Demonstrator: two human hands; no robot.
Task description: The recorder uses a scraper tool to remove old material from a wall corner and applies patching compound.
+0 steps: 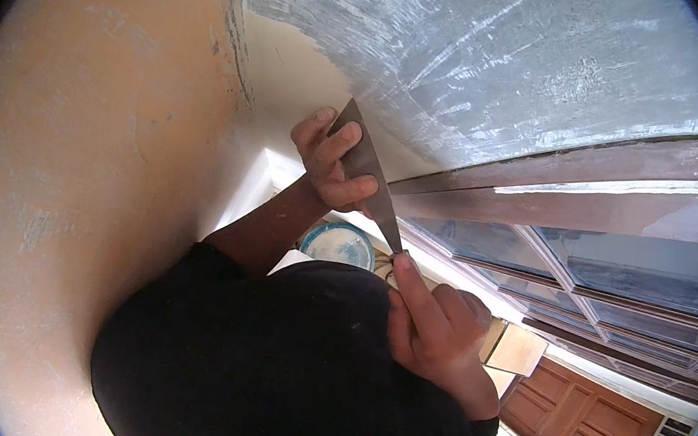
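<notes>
A person in a black shirt (247, 353) works close to a wall corner. The right hand (443, 336) is closed around the grip end of a putty knife (366, 158), which slants up and to the left in front of the body. The left hand (329, 167) grasps its broad blade, fingers over the flat face; whether the edge touches the wall cannot be told. Beyond stand an orange wall (90, 145) at left and a scuffed grey wall (539, 59) above. Lower down sits a blue-rimmed bucket (335, 227); to the right run window panes (645, 265) and, farthest, a brown door (580, 417).
</notes>
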